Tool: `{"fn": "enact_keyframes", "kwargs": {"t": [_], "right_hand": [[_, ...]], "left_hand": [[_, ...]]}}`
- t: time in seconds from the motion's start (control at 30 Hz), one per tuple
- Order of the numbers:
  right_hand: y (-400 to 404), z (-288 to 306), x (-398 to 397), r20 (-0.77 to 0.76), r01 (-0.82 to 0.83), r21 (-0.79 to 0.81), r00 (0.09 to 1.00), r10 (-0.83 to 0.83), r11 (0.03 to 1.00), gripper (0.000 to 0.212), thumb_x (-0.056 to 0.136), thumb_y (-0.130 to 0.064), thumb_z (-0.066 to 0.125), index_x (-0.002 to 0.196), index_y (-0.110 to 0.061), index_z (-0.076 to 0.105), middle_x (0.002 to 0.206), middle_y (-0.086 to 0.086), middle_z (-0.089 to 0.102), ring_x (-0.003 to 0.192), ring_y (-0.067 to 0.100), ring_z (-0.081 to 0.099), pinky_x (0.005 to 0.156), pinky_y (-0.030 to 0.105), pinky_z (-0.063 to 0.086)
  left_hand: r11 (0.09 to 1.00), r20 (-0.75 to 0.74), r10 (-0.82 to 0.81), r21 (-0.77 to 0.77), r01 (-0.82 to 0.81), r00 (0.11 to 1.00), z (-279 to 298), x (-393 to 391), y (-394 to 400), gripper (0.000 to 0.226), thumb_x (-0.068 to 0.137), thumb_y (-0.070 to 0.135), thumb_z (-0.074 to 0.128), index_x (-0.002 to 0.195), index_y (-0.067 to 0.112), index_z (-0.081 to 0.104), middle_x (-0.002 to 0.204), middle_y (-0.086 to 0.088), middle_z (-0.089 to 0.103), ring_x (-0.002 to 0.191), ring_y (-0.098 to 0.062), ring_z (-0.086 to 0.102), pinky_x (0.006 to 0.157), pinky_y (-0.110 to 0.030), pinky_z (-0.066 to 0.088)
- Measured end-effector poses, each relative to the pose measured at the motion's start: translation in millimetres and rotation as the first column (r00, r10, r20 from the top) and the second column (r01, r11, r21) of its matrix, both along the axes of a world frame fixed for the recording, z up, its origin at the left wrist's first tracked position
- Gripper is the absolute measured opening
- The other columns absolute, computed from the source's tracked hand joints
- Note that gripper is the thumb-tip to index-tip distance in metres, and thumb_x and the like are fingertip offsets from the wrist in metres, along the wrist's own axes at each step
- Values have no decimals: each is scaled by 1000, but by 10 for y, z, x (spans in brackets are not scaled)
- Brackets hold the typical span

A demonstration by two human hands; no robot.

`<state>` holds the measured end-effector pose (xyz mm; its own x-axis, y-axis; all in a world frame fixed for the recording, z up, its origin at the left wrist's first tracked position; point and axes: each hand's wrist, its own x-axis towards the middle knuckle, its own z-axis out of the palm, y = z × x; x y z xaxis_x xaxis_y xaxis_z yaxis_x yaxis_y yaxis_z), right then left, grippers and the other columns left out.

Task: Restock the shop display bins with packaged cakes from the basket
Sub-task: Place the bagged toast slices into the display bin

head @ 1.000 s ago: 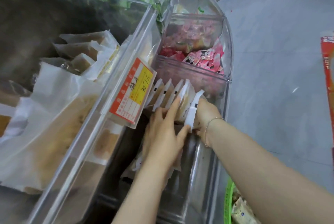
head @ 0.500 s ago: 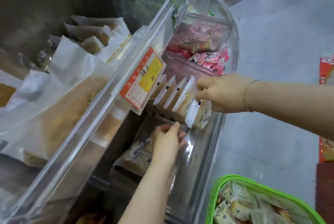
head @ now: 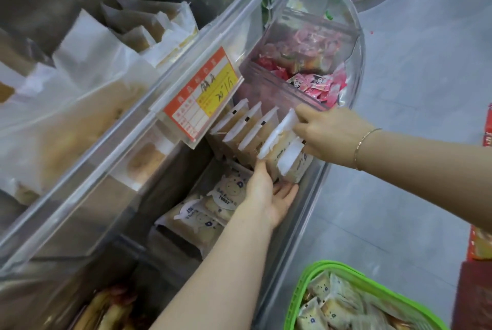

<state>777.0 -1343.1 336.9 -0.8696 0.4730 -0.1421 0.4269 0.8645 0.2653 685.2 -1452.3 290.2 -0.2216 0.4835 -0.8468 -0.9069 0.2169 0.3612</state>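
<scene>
A row of upright packaged cakes (head: pixel 253 132) with white sealed tops stands in the clear display bin (head: pixel 308 196). My right hand (head: pixel 330 134) pinches the white top edge of the front packs (head: pixel 287 148). At the foot of those front packs my left hand (head: pixel 269 194) lies with straight fingers touching their bases. More cake packs (head: pixel 210 210) lie flat in the same bin, below my left hand. At the bottom right the green basket (head: pixel 298 295) holds several more cake packs (head: pixel 338 305).
An orange and yellow price tag (head: pixel 202 101) hangs from the upper bin's clear front wall. Behind the cake row, a divided section holds pink sweets (head: pixel 316 85). White paper bags (head: pixel 127 37) fill the upper bin on the left. Grey floor (head: pixel 415 63) lies to the right.
A second ago both hands pressed against the row. My left hand has dropped to the packs' bases, my right hand has come up to their top edges, and the basket has come into view.
</scene>
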Motion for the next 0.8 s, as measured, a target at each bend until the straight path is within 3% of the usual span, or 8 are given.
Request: {"fn": "enact_keyframes", "kwargs": {"t": [0.2, 0.27, 0.33, 0.37, 0.47, 0.57, 0.67, 0.8], "right_hand": [[-46, 87, -119, 40, 170, -82, 985, -167, 982, 29, 84, -13, 60, 111, -13, 49, 101, 4, 41, 74, 26, 50, 55, 31, 38], [-90, 135, -141, -1, 246, -155, 968, -250, 957, 34, 83, -7, 58, 115, -14, 48, 96, 4, 33, 69, 25, 46, 51, 29, 36], [-168, 181, -134, -103, 292, -248, 940, -325, 924, 38, 83, -3, 53, 118, -15, 45, 100, 4, 34, 65, 23, 43, 47, 28, 31], [-218, 192, -116, -177, 280, -290, 924, -339, 915, 38, 83, -4, 51, 119, -14, 45, 104, 5, 36, 69, 24, 46, 49, 29, 34], [-397, 169, -40, -395, 148, -447, 852, -343, 882, 34, 84, -6, 49, 117, -15, 50, 111, 5, 40, 87, 27, 50, 70, 39, 48], [-584, 140, 10, -501, 54, -620, 740, -448, 783, 23, 84, -6, 50, 103, -16, 60, 100, -2, 45, 86, 22, 52, 79, 36, 46], [-709, 146, 20, -536, 4, -728, 619, -573, 686, 18, 82, -5, 52, 87, -19, 63, 90, -6, 53, 78, 15, 54, 74, 27, 45], [-705, 255, -17, -370, -14, -906, 510, -776, 423, 20, 80, -12, 60, 94, -26, 60, 91, -5, 61, 80, 16, 60, 67, 20, 47]], "left_hand": [[917, -343, -394, -207, 341, 852, 144, -74, -54, 20, 99, 39, 44, 114, 26, 42, 111, -6, 52, 96, -25, 60, 86, -40, 54], [697, -577, -716, -559, 448, 393, 114, -277, -155, 24, 97, 32, 45, 115, 16, 50, 121, -11, 54, 105, -30, 57, 92, -41, 51], [399, -454, -867, -880, 259, -206, 65, -503, -289, 47, 91, 33, 50, 132, 11, 45, 138, -14, 42, 122, -33, 45, 100, -41, 42], [310, -353, -872, -934, 177, -338, 56, -583, -357, 61, 89, 40, 52, 141, 12, 35, 143, -12, 35, 129, -32, 37, 105, -42, 35], [143, -223, -933, -950, 277, -284, 53, -637, -468, 90, 86, 59, 52, 153, 16, 8, 155, -9, 23, 142, -31, 22, 115, -49, 14], [84, -147, -945, -973, 216, -294, 112, -598, -474, 78, 89, 44, 58, 149, 14, 19, 150, -9, 34, 140, -30, 28, 117, -53, 5], [194, -222, -930, -973, 123, -294, 383, -538, -569, 66, 86, 43, 61, 139, 15, 34, 140, -10, 41, 132, -32, 37, 112, -50, 18], [580, -585, -752, -806, 117, -303, 741, -270, -1002, 49, 78, 47, 69, 107, 29, 33, 114, 4, 45, 110, -26, 53, 92, -44, 40]]}}
